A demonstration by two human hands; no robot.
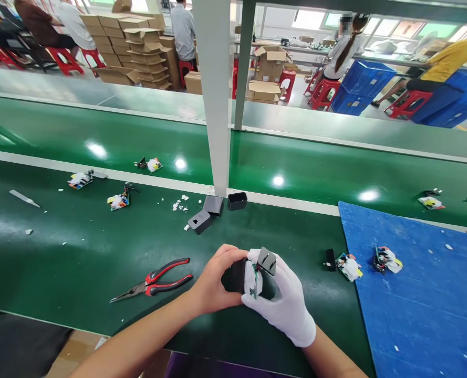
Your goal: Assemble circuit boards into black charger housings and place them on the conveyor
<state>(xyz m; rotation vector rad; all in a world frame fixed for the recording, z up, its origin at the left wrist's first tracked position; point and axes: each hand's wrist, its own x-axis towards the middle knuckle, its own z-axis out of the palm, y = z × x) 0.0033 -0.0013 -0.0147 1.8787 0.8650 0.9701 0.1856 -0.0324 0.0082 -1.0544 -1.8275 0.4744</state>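
Observation:
My bare left hand (213, 281) has its thumb and fingers curled round a black plastic housing (239, 274). In a white glove, my right hand (290, 299) grips a circuit board (253, 282) coated with white filler, right against the housing. A dark plug piece with prongs (267, 261) sticks up from the board by the gloved fingers. How far the board sits inside the housing, I cannot tell. Left of my hands lie long-nose pliers (143, 287) with red and black handles, spread apart. Beyond my hands rest an empty black case (237, 201) and a grey case (200, 222).
Several circuit boards with white filler (118, 201) are scattered about, one (388, 259) on the blue mat (414, 315). White crumbs (180, 205) lie near a metal post (216, 131). A thin blade-like tool (23, 198) is at the left. Other people sit farther back.

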